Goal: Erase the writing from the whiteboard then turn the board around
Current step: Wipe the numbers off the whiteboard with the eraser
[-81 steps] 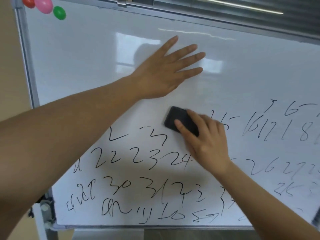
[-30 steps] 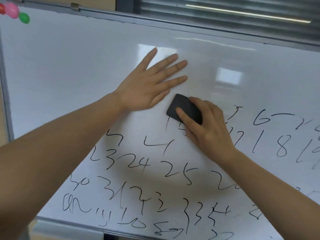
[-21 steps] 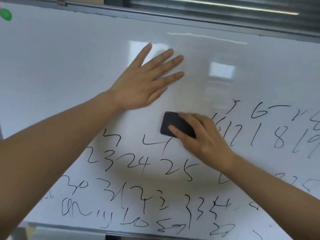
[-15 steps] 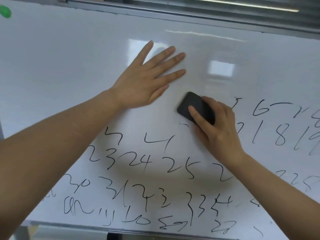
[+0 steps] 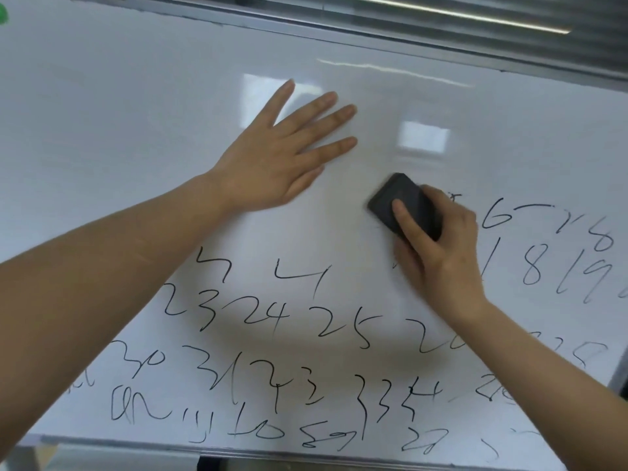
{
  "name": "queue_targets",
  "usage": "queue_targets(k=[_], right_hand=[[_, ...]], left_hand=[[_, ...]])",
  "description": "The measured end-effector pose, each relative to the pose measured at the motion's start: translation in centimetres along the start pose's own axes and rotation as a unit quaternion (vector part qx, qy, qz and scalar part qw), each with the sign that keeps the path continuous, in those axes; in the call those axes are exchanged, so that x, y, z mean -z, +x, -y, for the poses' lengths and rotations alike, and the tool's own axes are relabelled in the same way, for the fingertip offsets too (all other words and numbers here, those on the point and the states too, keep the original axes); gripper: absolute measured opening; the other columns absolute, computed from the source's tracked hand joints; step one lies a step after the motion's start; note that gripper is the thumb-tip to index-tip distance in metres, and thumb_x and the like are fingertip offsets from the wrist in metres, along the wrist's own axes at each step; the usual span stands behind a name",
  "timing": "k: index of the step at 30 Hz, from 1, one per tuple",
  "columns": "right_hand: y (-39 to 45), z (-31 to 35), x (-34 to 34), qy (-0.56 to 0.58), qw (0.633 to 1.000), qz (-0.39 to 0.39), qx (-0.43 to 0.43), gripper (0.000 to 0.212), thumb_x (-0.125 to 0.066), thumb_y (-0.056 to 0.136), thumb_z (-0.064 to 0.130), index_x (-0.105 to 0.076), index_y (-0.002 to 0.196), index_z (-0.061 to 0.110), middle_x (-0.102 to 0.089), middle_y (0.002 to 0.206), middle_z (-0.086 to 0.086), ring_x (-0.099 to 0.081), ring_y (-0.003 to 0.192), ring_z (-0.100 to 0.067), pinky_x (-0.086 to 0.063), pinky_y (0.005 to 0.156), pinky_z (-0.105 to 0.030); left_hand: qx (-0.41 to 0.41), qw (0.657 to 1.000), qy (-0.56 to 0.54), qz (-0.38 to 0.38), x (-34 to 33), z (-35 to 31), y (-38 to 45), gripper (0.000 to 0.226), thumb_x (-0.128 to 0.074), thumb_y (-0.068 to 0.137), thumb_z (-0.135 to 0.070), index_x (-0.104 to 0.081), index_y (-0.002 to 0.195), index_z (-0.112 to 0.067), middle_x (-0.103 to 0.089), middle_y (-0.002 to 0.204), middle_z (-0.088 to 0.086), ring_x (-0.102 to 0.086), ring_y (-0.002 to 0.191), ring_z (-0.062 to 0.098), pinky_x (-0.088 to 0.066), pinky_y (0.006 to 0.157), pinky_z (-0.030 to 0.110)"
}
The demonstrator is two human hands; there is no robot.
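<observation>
One eraser (image 5: 401, 205), long axis diagonal, is gripped by the right hand (image 5: 438, 253); the left hand (image 5: 278, 164) is spread flat on one board (image 5: 119, 113).

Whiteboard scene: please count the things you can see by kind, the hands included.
Whiteboard: 1
Black eraser: 1
Green magnet: 1, cut off by the picture edge
Hands: 2, left hand flat on the board, right hand gripping the eraser
Total: 5

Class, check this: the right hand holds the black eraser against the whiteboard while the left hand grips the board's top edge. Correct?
Not quite. In the head view the left hand lies flat, fingers spread, on the whiteboard face. The right hand does hold the black eraser.
</observation>
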State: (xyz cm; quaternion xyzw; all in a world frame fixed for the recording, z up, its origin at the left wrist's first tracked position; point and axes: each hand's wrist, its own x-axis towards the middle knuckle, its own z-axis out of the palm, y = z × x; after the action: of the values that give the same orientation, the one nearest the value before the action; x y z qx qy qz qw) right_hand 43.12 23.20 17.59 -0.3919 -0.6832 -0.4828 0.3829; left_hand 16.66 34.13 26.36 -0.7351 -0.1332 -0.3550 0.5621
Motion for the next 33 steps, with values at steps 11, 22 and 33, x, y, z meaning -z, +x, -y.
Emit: queue_targets(k=[11, 22, 33], right_hand=[[-1.4, -0.7, 0.3, -0.024, 0.997, 0.012, 0.072, 0.048, -0.066, 0.087, 0.002, -0.053, 0.133, 0.011, -0.050, 0.129, -0.027, -0.054, 0.102, -0.044, -0.040, 0.087, -0.045], [-2.3, -1.0, 4.1, 0.049, 0.948, -0.164, -0.269, 0.045, -0.057, 0.093, 0.010, -0.049, 0.136, 0.003, -0.041, 0.133, -0.026, -0.044, 0.119, -0.023, -0.041, 0.100, -0.029], [-3.6, -2.8, 5.5, 0.008, 0.988, -0.042, -0.150, 0.045, -0.055, 0.093, 0.020, -0.051, 0.136, 0.008, -0.042, 0.134, -0.023, -0.041, 0.119, -0.034, -0.043, 0.095, -0.053]], left_hand=[[-0.003, 1.000, -0.010, -0.006, -0.1, -0.1, 0.1, 0.046, -0.032, 0.107, -0.024, -0.039, 0.151, -0.016, -0.030, 0.158, 0.012, -0.026, 0.147, 0.033, -0.019, 0.115, 0.063], [-0.044, 0.995, -0.060, -0.060, 0.8, -3.8, 4.6, 0.043, -0.038, 0.101, -0.020, -0.053, 0.141, -0.012, -0.041, 0.152, 0.013, -0.039, 0.140, 0.035, -0.025, 0.111, 0.064], [-0.008, 1.000, -0.026, -0.007, 0.1, -6.8, 8.9, 0.048, -0.030, 0.102, -0.027, -0.046, 0.145, -0.014, -0.038, 0.155, 0.011, -0.035, 0.143, 0.031, -0.024, 0.114, 0.058]])
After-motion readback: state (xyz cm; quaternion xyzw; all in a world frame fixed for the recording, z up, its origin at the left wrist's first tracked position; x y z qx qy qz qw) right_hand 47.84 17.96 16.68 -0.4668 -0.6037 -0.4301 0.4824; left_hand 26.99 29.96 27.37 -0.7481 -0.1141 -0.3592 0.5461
